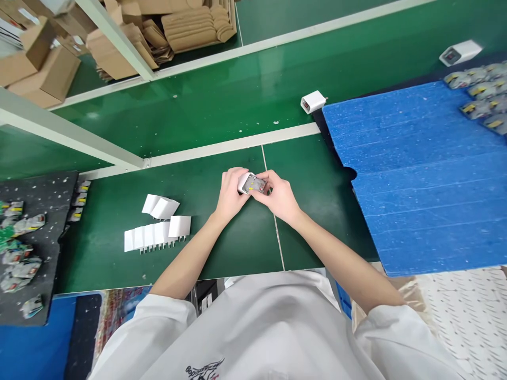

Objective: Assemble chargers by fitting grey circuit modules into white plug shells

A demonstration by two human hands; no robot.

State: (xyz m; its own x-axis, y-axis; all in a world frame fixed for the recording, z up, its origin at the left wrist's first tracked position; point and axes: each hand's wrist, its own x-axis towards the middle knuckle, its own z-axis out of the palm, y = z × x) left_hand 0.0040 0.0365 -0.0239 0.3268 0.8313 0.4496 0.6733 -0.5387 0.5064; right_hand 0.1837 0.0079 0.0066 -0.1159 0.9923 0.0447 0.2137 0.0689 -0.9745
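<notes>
Over the middle of the green bench, my left hand (230, 196) is closed around a white charger housing (242, 182). A grey circuit assembly (254, 184) with small yellow marks sits partly inside the housing's opening and sticks out to the right. My right hand (279, 196) pinches the outer end of that assembly between thumb and fingers. The two hands are close together, nearly touching. To the left of them, white charger housings (148, 236) with metal prongs stand in a row, with a few more housings (160, 206) just behind.
A blue board (428, 179) on the right bears several grey assemblies (485, 92). One white housing (313, 102) lies by its far corner, another (460, 53) farther right. A black mat (51, 237) with more assemblies is at left. Cardboard pieces (194, 29) fill the shelf behind the white frame.
</notes>
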